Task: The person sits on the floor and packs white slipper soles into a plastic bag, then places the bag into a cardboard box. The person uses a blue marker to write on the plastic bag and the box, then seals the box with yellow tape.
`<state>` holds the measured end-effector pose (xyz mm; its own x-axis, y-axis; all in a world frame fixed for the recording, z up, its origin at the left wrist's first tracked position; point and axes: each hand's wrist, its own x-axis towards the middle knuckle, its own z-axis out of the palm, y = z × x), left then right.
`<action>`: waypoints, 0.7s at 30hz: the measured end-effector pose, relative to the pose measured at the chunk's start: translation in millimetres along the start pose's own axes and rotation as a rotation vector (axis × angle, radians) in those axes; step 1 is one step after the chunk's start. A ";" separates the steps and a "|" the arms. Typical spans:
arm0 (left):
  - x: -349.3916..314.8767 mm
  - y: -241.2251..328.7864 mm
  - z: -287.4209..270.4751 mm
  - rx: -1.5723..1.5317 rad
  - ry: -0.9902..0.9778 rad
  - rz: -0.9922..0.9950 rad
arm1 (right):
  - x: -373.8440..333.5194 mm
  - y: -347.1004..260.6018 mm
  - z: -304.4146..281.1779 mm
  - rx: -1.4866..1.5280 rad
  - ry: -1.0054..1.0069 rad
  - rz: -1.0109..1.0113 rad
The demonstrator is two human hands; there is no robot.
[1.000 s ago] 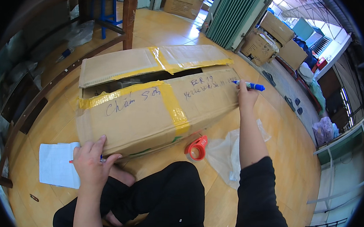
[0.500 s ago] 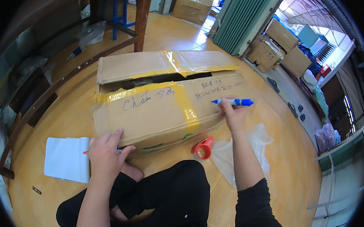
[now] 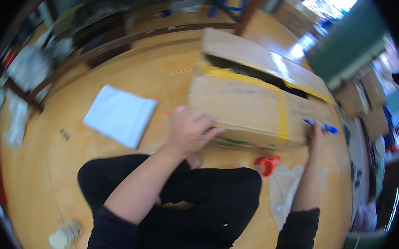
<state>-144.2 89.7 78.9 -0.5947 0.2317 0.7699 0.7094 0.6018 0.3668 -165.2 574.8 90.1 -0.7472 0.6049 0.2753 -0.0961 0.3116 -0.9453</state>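
A large cardboard box (image 3: 244, 108) with yellow tape lies on the floor in front of my crossed legs, its top flap partly raised over a dark gap. My right hand (image 3: 318, 138) grips a blue marker (image 3: 328, 128) above the box's near right part, where handwriting shows blurred. At the near left corner of the box is my left hand (image 3: 190, 130), fingertips against the cardboard. A thin pen, red at one end, pokes out on both sides of that hand. Left of it lies a white notepad or paper stack (image 3: 120, 115).
A red tape dispenser (image 3: 269, 165) and a clear plastic bag (image 3: 285, 190) lie between the box and my right forearm. A pale cylindrical container (image 3: 66, 234) stands at the lower left. Wooden furniture rails (image 3: 124, 42) run behind; a green folding door (image 3: 349, 44) is at right.
My view has swung to the left, so the box, notepad and hands appear farther right. The pale container has come into view. Both hands keep about the same places by the box.
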 end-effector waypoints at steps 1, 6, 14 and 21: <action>-2.5 -1.6 1.1 -0.005 0.045 0.013 | 3.4 3.6 -2.4 0.048 -0.036 0.027; -10.1 -1.6 6.5 0.024 0.046 -0.034 | 15.1 6.3 -9.4 -0.063 -0.024 -0.039; -38.5 1.8 15.4 -0.039 0.060 -0.195 | 1.6 -11.2 1.3 -0.098 0.062 -0.050; -50.5 6.3 24.4 -0.035 -0.117 -0.297 | -7.6 -19.6 5.9 -0.076 0.091 -0.088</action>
<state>-118.9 100.4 29.6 -0.8158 0.1377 0.5617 0.5096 0.6303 0.5856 -161.6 559.8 105.6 -0.6752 0.6354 0.3747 -0.1063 0.4188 -0.9018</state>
